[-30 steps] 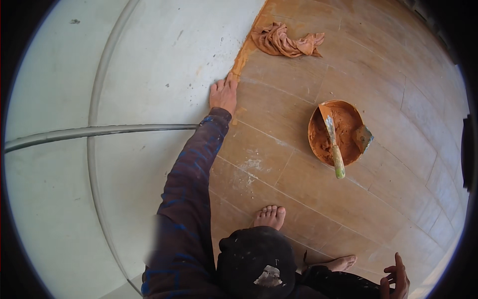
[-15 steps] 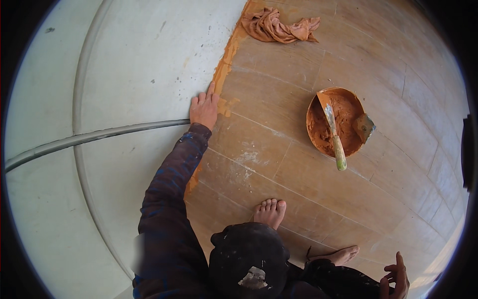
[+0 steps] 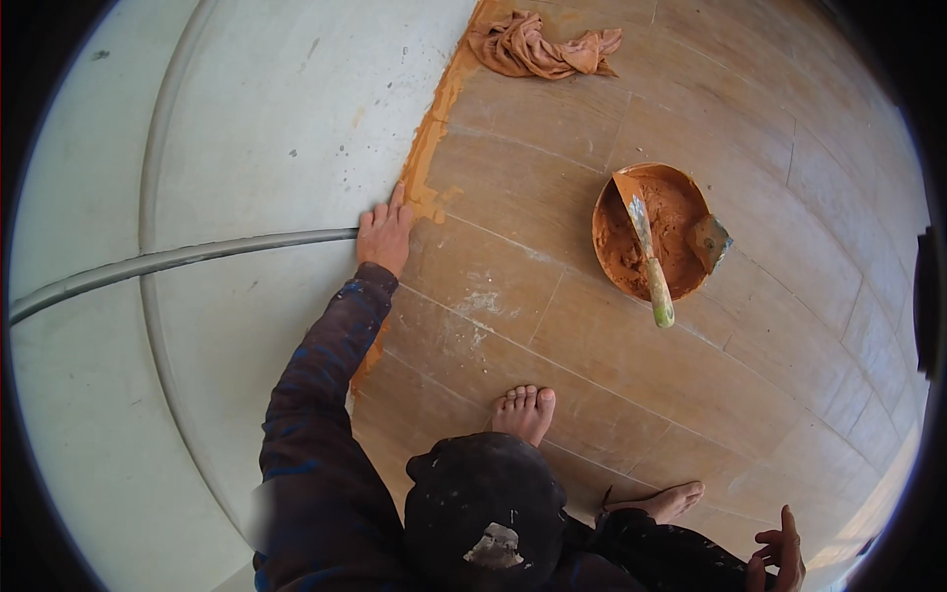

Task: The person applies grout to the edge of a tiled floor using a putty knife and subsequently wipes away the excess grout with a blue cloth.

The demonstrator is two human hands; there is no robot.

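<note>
Orange strip of smeared paste [image 3: 425,148] edges the white wall [image 3: 256,118] ahead of our left grip [image 3: 384,237], which holds nothing, fingers slightly spread, index tip at the strip. Our right grip [image 3: 787,555], well to its right, hangs loosely open, apparently empty.

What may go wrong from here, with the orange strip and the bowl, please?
The left grip is at the edge of the orange strip; if that is wet, it might smear onto the white surface.
The scraper lies across the bowl, its handle past the rim; a knock could drop it and stain the floor.
</note>
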